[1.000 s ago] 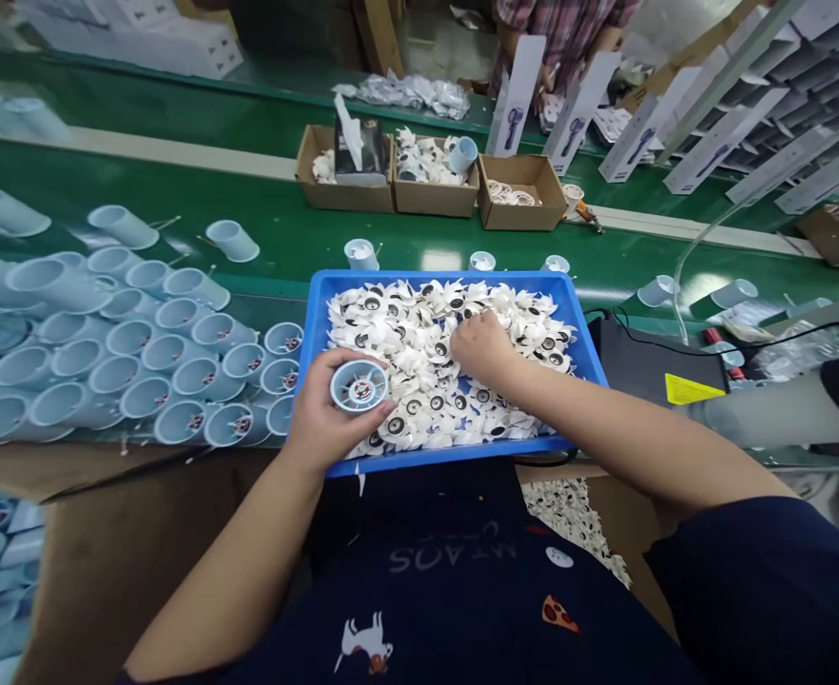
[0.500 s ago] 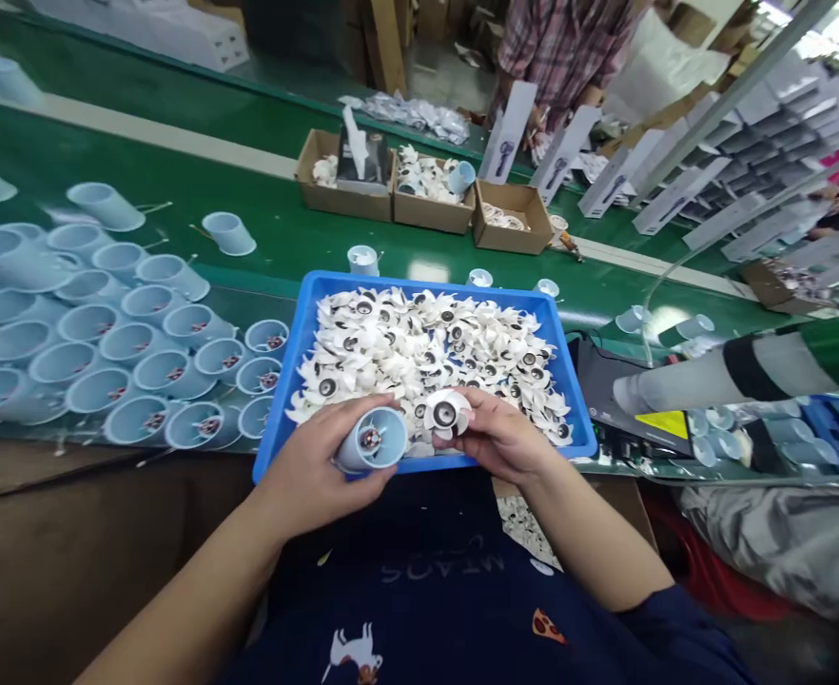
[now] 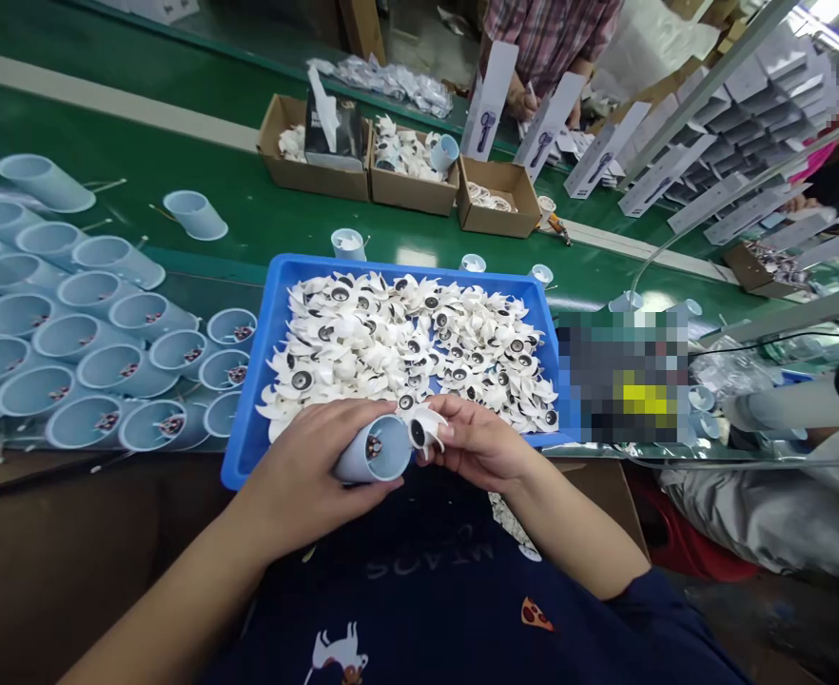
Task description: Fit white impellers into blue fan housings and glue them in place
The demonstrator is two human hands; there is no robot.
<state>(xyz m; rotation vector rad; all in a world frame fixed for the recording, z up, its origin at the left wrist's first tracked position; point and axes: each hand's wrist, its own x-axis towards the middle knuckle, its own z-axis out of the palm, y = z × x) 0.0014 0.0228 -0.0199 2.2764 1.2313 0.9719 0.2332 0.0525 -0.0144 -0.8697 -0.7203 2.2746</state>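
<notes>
Now: both hands working a white finned part (image 3: 426,428) against a pale blue plastic cup (image 3: 373,452)

Left of the fingers, more pale blue cups (image 3: 98,342) are lying heaped on the green table (image 3: 248,205). The left hand (image 3: 305,466) is closing its fingers (image 3: 344,423) around the held cup's barrel, with the mouth tilted towards the right hand (image 3: 480,442). Its fingers (image 3: 455,411) are pinching the white finned part right at that mouth. Ahead of the fingers, a blue plastic tray (image 3: 391,261) is holding a heap of like white parts (image 3: 405,342); farther on, cardboard boxes (image 3: 412,195) are sitting on the table. Ahead and to the right, a person in a plaid shirt (image 3: 548,29) is standing among white cartons (image 3: 487,100). Both pieces are probably light and stiff: the cup's smooth wall may slip, so the barrel looks the best hold, while the thin fins seem fragile, making the hub safer.
</notes>
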